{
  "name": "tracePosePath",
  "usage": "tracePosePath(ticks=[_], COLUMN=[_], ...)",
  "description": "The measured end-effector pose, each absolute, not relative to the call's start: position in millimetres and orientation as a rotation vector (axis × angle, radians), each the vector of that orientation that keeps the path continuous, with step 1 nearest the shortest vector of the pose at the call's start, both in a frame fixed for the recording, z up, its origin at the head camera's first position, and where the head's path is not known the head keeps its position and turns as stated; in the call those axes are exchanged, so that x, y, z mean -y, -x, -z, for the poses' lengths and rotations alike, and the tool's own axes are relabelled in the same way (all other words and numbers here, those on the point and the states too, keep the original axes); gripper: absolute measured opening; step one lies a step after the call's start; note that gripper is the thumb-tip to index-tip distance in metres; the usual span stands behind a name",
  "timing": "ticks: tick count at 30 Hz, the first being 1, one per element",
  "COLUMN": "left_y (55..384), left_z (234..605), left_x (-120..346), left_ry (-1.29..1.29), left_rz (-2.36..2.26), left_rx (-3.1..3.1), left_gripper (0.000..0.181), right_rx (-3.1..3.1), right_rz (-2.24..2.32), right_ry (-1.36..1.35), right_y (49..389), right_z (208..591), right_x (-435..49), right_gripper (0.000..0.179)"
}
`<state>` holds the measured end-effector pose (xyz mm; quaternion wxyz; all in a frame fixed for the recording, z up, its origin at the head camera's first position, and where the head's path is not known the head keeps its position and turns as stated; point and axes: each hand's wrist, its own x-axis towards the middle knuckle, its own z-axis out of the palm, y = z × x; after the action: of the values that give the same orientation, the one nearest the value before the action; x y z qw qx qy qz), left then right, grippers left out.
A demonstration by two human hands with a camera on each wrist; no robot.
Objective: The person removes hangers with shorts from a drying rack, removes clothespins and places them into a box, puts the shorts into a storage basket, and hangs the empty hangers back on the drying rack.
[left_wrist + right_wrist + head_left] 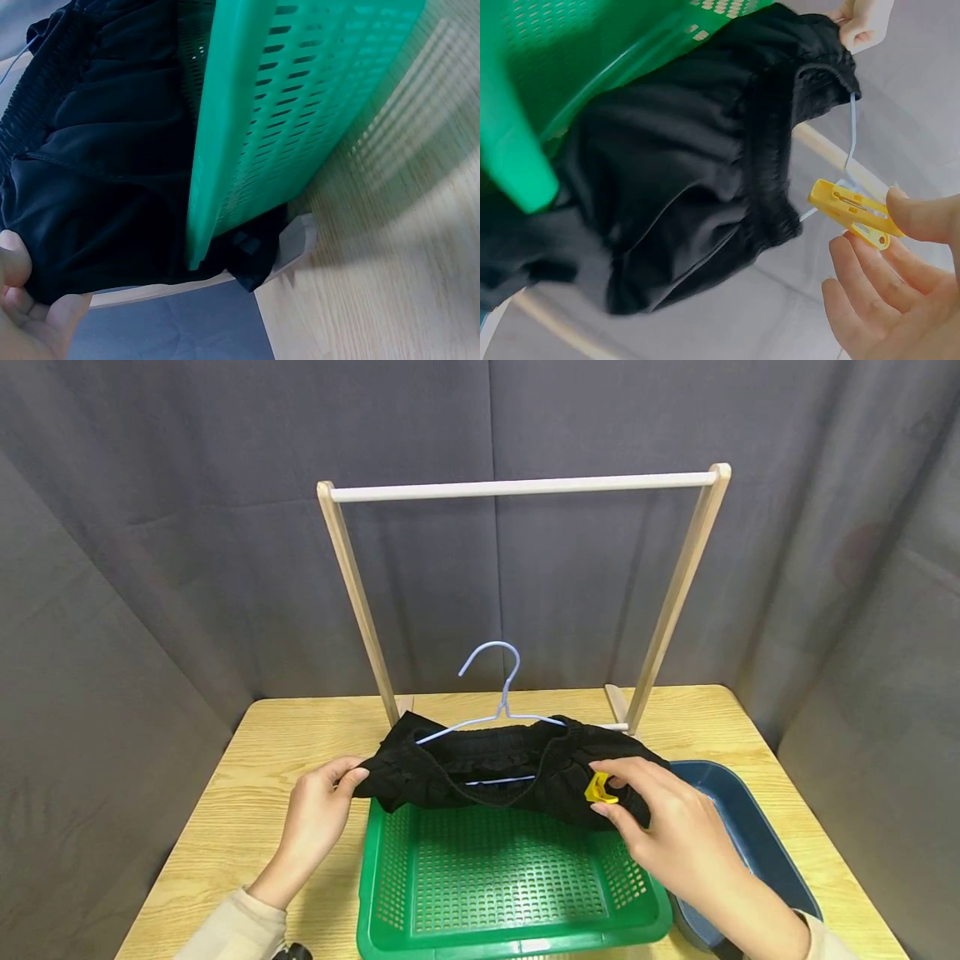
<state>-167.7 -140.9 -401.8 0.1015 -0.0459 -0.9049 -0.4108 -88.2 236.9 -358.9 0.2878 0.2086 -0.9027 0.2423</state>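
A black garment with an elastic waistband [487, 743] lies across the far part of the green basket. A pale blue wire hanger [504, 693] sits inside its waist opening, with the hook pointing up. My left hand [318, 806] pinches the garment's left end between thumb and fingers. Between the thumb and fingers of my right hand [678, 827] is a yellow clothespin [847, 212]. In the right wrist view the clothespin stands beside the waistband, apart from the cloth, overlapping the hanger wire.
The green perforated basket [513, 942] stands on the wooden table [247, 777] in front of me. To its right is a dark blue tub [761, 827]. Behind the garment rises a wooden rack with a white rail [525, 487]. Grey curtains [420, 427] surround the table.
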Motion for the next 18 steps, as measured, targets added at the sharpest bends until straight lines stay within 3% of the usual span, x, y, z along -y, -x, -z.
tracePosePath(ticks=[18], left_y=[169], left_z=[398], left_x=[141], left_ry=[0.164], left_rz=[1.185], left_rx=[2.646], left_gripper=[0.018], right_rx=[2.465], right_rz=[-0.604], right_ry=[-0.325], right_y=[98], right_z=[358], right_x=[-316], right_gripper=[0.053])
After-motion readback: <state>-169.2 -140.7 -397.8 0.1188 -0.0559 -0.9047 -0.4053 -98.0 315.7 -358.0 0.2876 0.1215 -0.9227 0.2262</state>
